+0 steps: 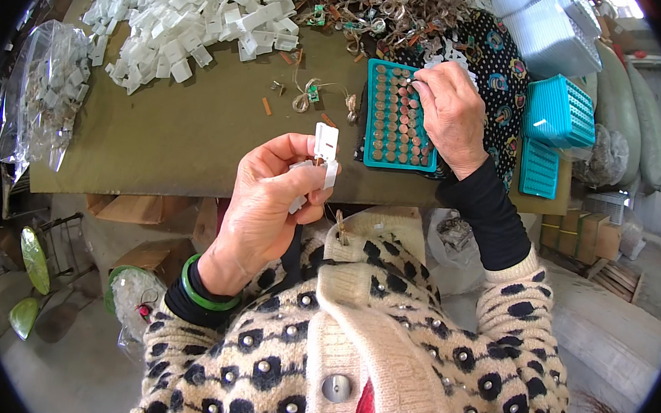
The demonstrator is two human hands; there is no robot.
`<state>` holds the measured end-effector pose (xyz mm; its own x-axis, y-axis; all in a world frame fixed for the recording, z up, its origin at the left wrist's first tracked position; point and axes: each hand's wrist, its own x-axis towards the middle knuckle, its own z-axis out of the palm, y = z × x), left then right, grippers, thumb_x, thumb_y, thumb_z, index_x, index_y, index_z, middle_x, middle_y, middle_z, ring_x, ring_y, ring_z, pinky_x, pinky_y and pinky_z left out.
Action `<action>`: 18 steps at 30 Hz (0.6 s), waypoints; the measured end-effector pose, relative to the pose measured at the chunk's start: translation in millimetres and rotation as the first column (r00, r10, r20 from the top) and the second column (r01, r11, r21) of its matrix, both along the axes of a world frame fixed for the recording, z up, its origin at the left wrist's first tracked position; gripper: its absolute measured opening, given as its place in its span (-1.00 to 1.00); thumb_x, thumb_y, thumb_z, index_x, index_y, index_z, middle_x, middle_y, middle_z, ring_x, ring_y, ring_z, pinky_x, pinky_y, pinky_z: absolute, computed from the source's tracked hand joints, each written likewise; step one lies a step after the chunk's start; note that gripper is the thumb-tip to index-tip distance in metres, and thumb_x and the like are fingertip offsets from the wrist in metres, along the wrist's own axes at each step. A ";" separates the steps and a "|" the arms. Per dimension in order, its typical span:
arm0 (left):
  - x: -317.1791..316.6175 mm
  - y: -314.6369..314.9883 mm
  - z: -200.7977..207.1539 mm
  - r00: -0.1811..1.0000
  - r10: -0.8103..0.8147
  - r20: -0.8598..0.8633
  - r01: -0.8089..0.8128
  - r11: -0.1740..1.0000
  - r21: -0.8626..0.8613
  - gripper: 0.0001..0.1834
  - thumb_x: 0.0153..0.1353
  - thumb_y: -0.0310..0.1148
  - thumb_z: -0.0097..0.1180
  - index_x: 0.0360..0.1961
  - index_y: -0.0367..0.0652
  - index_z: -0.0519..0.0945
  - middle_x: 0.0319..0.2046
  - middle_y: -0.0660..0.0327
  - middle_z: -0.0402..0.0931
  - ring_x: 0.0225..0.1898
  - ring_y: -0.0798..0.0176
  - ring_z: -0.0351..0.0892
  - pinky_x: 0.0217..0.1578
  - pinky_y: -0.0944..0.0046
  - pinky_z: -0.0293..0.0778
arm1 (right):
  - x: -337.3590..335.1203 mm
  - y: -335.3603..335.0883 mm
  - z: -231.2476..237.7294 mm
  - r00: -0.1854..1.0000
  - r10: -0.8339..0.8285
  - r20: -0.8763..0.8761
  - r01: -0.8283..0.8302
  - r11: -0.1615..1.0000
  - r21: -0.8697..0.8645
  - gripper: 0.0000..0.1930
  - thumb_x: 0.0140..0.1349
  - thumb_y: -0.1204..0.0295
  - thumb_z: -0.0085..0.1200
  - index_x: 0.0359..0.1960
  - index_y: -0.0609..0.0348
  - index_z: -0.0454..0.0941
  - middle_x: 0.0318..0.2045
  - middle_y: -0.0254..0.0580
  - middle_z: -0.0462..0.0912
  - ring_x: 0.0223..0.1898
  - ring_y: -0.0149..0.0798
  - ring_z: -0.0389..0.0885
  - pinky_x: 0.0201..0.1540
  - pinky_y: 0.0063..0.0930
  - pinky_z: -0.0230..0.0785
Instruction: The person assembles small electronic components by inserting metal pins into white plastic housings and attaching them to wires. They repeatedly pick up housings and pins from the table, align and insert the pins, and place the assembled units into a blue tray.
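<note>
My left hand [273, 193] is closed around a small white plastic casing [326, 142], held upright between thumb and fingers above the table's front edge. More white plastic shows between the lower fingers, partly hidden by them. My right hand [450, 111] reaches over a teal tray [371, 123] filled with rows of small round copper-coloured discs [392, 117]. Its thumb and forefinger pinch a small round metal disc [410, 80] at the tray's far right part. The palm and wrist cover part of the tray's right side.
A large heap of white plastic casings [198, 14] lies at the far left, beside a clear bag [45, 95]. Tangled wired parts [379, 6] pile up at the back. Loose wired pieces [307, 94] lie mid-table. Stacked teal trays [559, 112] and white trays [546, 33] stand right.
</note>
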<state>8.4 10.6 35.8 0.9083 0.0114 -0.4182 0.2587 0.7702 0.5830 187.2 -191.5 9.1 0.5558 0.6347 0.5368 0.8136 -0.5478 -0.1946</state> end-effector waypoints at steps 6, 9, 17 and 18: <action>4.6 -3.5 1.5 0.998 -0.025 0.049 0.026 1.000 -0.012 -0.85 0.04 -0.65 0.11 -0.35 -0.22 0.52 -0.38 0.14 0.51 -0.57 0.42 0.35 -0.70 0.51 0.12 | 1.2 0.2 1.3 0.995 0.000 -0.100 -0.002 1.000 -0.024 -0.91 0.10 0.53 0.21 -0.37 0.16 0.54 -0.39 -0.22 0.48 -0.28 -0.13 0.54 -0.23 -0.30 0.44; 6.2 -10.4 4.1 1.000 -0.003 0.012 0.003 0.999 0.036 -0.84 0.00 -0.66 0.10 -0.35 -0.23 0.52 -0.40 0.13 0.51 -0.59 0.42 0.34 -0.71 0.50 0.11 | 4.8 -1.3 7.4 0.996 0.051 -0.072 -0.053 0.998 -0.027 -0.92 0.12 0.60 0.18 -0.36 0.24 0.55 -0.37 -0.17 0.54 -0.35 -0.10 0.58 -0.28 -0.33 0.45; 7.9 -3.2 9.7 0.998 -0.009 0.066 0.010 1.000 -0.019 -0.79 0.02 -0.75 0.05 -0.30 -0.30 0.54 -0.45 0.18 0.56 -0.60 0.43 0.39 -0.69 0.46 0.17 | 6.6 3.7 10.4 0.959 0.045 -0.278 -0.007 0.991 0.136 -0.96 0.18 0.62 0.13 -0.34 0.31 0.58 -0.47 -0.23 0.58 -0.49 -0.41 0.55 -0.43 -0.57 0.38; 7.7 -3.5 9.9 0.998 -0.002 0.055 0.002 1.000 0.012 -0.81 0.05 -0.70 0.08 -0.27 -0.30 0.55 -0.44 0.16 0.56 -0.60 0.41 0.40 -0.67 0.46 0.22 | 8.0 7.0 7.4 0.977 0.073 -0.201 -0.045 0.989 0.140 -0.94 0.18 0.61 0.14 -0.32 0.31 0.58 -0.44 -0.18 0.58 -0.48 -0.28 0.59 -0.42 -0.46 0.42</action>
<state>16.2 7.1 45.7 0.9300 0.0140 -0.3674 0.2276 0.7628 0.6053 195.3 -184.4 16.5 0.6267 0.5998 0.4975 0.7787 -0.4581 -0.4287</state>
